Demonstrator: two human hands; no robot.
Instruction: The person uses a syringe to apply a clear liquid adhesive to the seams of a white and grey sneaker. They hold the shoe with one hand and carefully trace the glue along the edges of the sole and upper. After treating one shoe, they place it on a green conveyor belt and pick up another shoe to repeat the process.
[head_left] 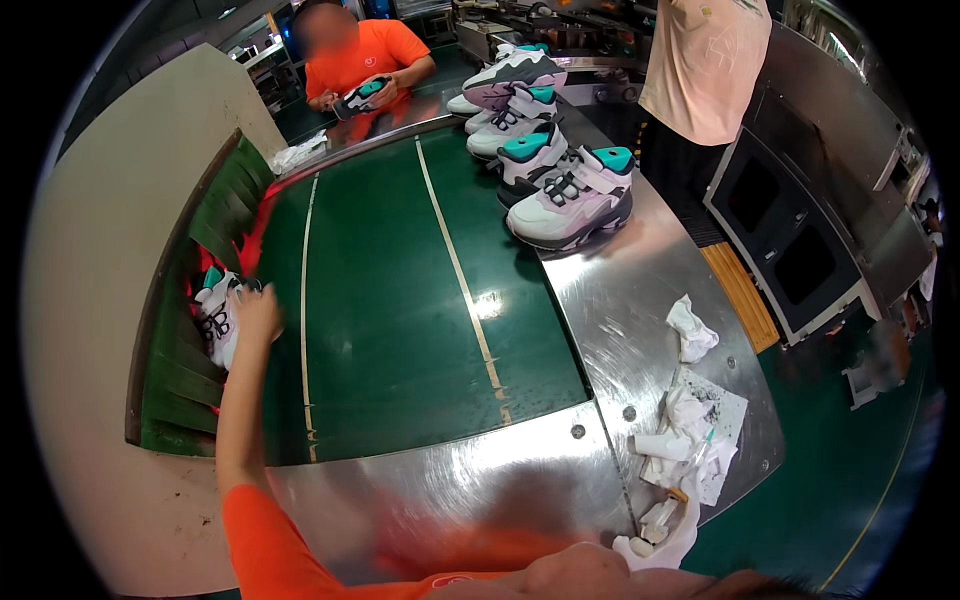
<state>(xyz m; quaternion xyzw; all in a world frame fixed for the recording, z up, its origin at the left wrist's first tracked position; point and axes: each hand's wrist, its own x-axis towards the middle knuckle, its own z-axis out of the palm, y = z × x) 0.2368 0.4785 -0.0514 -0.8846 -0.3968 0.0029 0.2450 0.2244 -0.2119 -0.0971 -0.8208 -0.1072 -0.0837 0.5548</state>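
Note:
My left hand (258,312) reaches out to the left side of the green belt, its fingers curled at a white and pale-purple sneaker (219,335). That shoe has dark laces and a teal piece showing at its collar, and lies against the green strip curtain (180,375), where red light shows through the gaps. The far fingers are partly hidden and slightly blurred. My right hand is out of the picture. Several similar sneakers (575,205) with teal pieces in their collars stand in a row along the right side of the belt.
The green belt (375,300) carries two pale lines. A metal table edge (450,470) borders it, with crumpled white paper (690,330) and a white container (680,540) on the right. Across the belt, a co-worker (375,55) holds another shoe; a second person (705,70) stands at right.

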